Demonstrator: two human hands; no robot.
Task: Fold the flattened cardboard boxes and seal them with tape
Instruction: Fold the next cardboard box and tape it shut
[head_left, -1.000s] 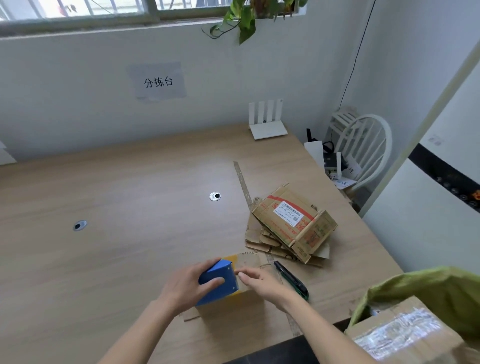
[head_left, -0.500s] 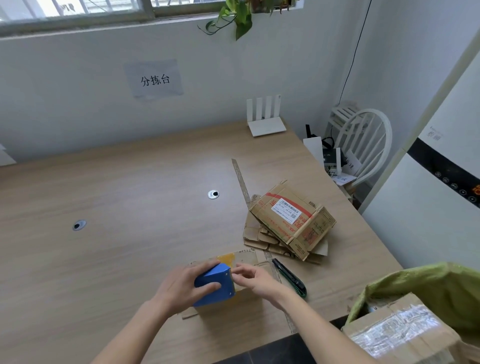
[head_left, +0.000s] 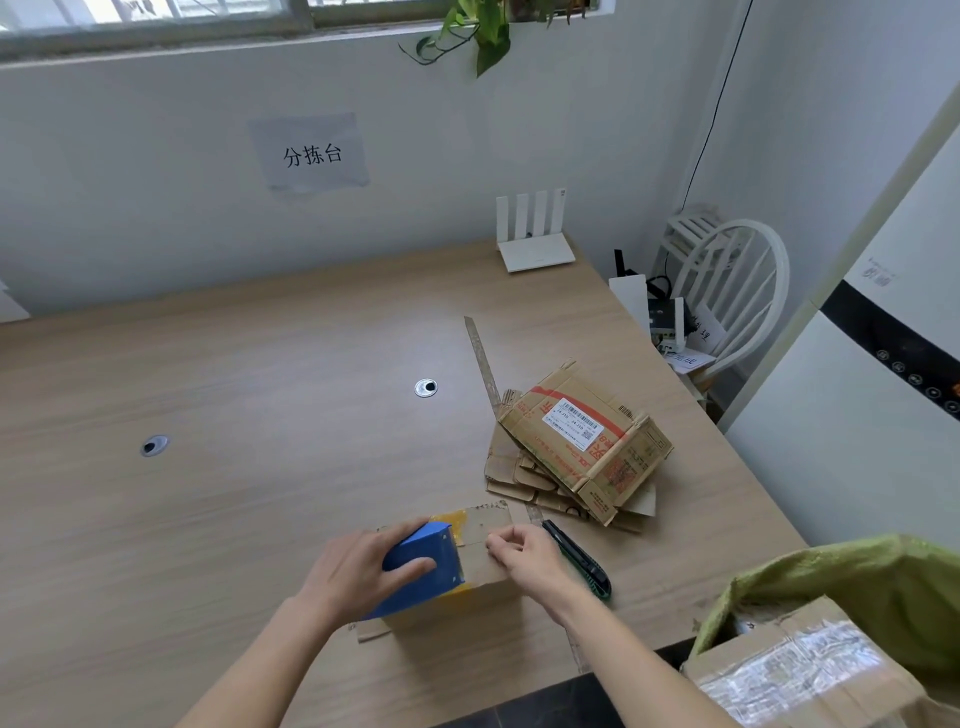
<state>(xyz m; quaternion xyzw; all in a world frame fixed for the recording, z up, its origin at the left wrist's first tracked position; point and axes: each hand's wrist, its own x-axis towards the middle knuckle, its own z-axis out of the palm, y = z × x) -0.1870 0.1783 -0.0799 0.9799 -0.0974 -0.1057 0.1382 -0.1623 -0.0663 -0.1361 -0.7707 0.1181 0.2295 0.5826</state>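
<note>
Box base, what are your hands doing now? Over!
Left hand grips blue tape dispenser on the box. Right hand pinches tape end. Utility knife beside right hand.

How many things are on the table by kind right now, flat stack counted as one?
Folded cardboard boxes: 2
Flattened cardboard stack: 1
Blue tape dispenser: 1
Utility knife: 1
Ruler: 1
Router: 1
Total: 7

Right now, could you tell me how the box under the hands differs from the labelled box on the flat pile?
The box under the hands is plain brown, while the labelled box carries red print and a white sticker. The first sits flat on the table; the second lies tilted on the flattened cardboard. The left hand grips a blue tape dispenser on the first; nothing touches the second. Both are folded cardboard.
</note>
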